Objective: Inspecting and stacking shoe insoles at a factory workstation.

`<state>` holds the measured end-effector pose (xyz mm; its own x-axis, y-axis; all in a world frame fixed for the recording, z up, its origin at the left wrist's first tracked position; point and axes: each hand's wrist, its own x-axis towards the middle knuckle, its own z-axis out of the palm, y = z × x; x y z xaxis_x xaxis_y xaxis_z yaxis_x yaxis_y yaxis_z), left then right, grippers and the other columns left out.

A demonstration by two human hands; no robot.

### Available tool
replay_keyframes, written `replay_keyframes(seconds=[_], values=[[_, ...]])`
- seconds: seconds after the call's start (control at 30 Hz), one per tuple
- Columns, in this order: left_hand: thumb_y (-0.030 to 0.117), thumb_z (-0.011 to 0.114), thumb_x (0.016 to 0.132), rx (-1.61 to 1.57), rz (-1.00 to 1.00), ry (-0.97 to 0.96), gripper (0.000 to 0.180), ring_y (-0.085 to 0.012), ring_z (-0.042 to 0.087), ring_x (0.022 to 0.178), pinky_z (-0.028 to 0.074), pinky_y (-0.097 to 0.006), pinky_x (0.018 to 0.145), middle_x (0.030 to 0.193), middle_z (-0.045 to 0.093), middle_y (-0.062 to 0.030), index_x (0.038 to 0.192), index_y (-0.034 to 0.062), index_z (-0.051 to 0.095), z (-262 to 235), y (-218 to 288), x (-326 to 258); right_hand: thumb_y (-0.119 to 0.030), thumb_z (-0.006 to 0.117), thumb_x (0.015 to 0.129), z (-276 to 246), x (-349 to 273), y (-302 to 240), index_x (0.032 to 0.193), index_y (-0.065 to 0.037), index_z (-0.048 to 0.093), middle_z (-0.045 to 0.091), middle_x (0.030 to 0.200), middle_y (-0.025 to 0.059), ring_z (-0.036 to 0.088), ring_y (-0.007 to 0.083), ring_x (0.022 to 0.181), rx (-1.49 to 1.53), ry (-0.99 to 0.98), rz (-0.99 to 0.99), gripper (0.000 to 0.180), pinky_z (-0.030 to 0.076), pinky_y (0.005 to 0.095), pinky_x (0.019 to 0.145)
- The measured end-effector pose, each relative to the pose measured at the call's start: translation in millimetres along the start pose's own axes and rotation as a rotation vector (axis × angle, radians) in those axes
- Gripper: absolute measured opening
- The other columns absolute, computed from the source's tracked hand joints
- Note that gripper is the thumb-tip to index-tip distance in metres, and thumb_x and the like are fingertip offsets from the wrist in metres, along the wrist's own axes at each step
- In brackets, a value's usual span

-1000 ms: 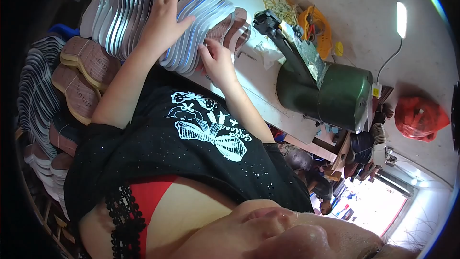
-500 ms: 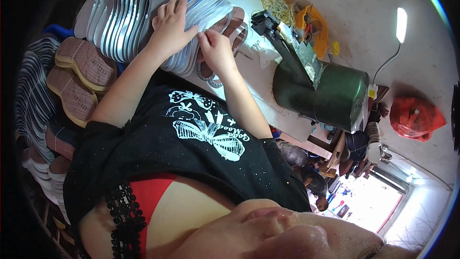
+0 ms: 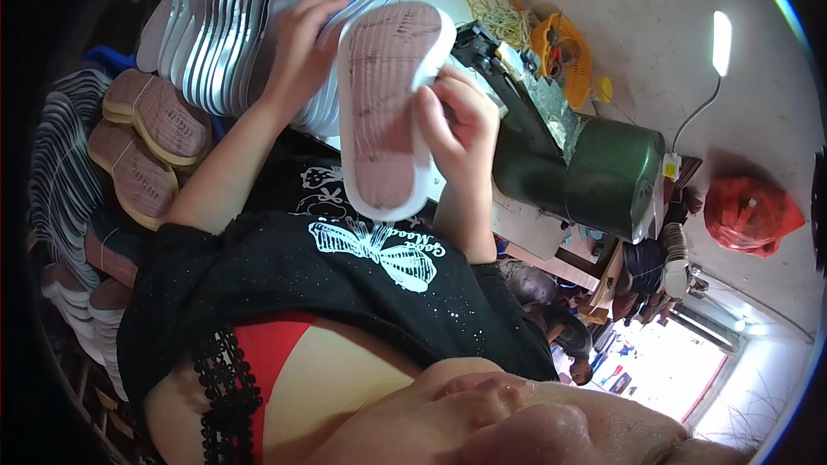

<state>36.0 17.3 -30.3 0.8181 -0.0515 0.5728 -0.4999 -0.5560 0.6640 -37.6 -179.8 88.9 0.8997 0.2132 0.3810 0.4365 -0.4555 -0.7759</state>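
A shoe sole (image 3: 385,112) with a pinkish-brown, scuffed, lined face and a white rim is raised in front of my chest. My right hand (image 3: 465,120) grips it by its right edge, thumb on the near face and fingers curled behind. My left hand (image 3: 297,47) rests with fingers stretched out at the top of a leaning row of thin grey soles (image 3: 323,108); its thumb is hidden by the raised sole. Left of that hand stands another tight row of larger grey sole-shaped sheets (image 3: 237,34).
Banded brown soles (image 3: 142,151) are stacked at the left, beside more grey sheets (image 3: 65,172). A green machine (image 3: 594,164) with a dark arm stands on the white table to the right. Behind it are an orange basket (image 3: 573,60), yellow cord (image 3: 495,13) and a red bag (image 3: 749,215).
My right hand has moved right, away from the row, bringing the sole up in its grip. My left hand has stayed by the row, its fingers shifted slightly.
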Motion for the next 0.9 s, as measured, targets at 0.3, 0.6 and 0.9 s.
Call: replay_keyframes(seconds=[0.3, 0.6, 0.9], values=[[0.020, 0.057, 0.090, -1.589, -0.758, -0.475, 0.037, -0.0108, 0.060, 0.094, 0.047, -0.027, 0.086, 0.108, 0.062, -0.0055, 0.120, 0.0004, 0.050, -22, 109, 32, -0.004, 0.068, 0.077, -10, -19, 10, 0.076, 0.002, 0.058, 0.063, 0.094, 0.0138, 0.058, 0.0158, 0.081, 0.295, 0.154, -0.166, 0.012, 0.043, 0.0241, 0.073], [0.018, 0.060, 0.088, -1.732, -0.803, -0.468, 0.033, -0.0116, 0.064, 0.087, 0.051, -0.024, 0.080, 0.100, 0.064, -0.0085, 0.114, -0.0022, 0.053, -12, 145, 31, -0.017, 0.070, 0.082, 2, -14, 17, 0.119, 0.002, 0.050, 0.059, 0.116, 0.0123, 0.058, 0.0195, 0.104, 1.305, 0.280, 0.242, 0.046, 0.048, 0.0323, 0.088], [0.014, 0.065, 0.085, -1.130, -0.420, -0.224, 0.038, -0.0116, 0.060, 0.091, 0.048, -0.026, 0.082, 0.103, 0.062, -0.0085, 0.116, -0.0027, 0.051, -8, 136, 26, -0.010, 0.068, 0.083, -38, -5, 0, 0.081, 0.003, 0.063, 0.063, 0.071, 0.0049, 0.060, 0.0084, 0.061, 0.646, 0.048, 0.448, 0.014, 0.051, 0.0213, 0.054]])
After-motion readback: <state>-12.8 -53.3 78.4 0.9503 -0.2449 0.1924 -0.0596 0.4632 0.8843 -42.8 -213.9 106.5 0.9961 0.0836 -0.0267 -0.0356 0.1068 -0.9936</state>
